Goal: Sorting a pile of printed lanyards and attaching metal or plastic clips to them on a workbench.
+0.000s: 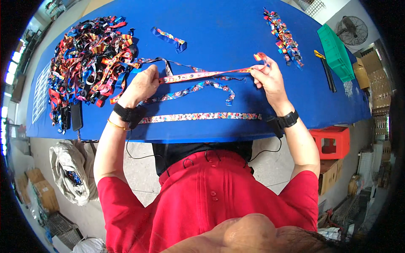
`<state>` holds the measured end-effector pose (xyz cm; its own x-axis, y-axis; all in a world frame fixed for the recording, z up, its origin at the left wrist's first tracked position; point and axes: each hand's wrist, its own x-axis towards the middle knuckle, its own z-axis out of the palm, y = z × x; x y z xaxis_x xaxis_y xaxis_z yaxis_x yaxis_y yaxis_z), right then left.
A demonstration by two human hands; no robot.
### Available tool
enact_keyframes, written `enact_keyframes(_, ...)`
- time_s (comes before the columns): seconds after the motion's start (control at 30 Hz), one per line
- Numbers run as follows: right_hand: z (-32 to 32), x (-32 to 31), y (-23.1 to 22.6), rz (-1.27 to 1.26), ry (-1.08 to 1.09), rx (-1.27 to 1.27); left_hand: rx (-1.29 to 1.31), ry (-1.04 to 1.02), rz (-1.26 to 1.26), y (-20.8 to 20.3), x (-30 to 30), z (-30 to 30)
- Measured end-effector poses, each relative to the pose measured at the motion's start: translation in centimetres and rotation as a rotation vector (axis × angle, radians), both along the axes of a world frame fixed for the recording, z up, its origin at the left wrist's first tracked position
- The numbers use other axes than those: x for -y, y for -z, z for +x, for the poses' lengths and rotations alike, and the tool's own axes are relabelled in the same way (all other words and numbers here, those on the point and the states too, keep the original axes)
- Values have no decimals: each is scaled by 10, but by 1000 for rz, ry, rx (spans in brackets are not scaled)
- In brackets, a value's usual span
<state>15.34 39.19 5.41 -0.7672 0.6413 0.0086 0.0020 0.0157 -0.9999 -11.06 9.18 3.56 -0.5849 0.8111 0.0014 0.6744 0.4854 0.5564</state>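
A pink and orange patterned ribbon strap [198,76] is stretched between my two hands above the blue table. My left hand [143,86] is closed on its left part. Near its other end, my right hand [268,78] pinches it, and a short red-orange tail curls up past the fingers. Beneath lie a blue patterned strap [185,92], bent at its right end, and a straight white multicoloured strap [202,117] close to the table's near edge. Beside my left hand rises a large tangled heap of printed straps [95,63].
A folded blue strap [169,39] lies farther back. At the far right sit a smaller strap pile [283,38], a yellow-handled cutter [319,54], a dark bar [329,75] and a green crate [336,52]. A red plastic stool [331,142] stands right of me, a whitish sack [71,170] left.
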Motion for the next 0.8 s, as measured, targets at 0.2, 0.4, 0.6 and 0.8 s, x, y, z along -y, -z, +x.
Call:
enact_keyframes(0.2, 4, -11, 11, -408, -38, -74, -68, -25, 28, 9, 20, -24)
enact_keyframes(0.4, -4, -9, 17, -517, -110, -124, -152, -28, 68, 10, 36, -34)
enact_keyframes(0.6, -2, -19, 36, -385, -220, 21, -227, -103, 20, 22, 50, -49)
enact_keyframes(0.8, 0, -4, 22, -78, -225, 168, -286, -100, 35, 31, 66, -60)
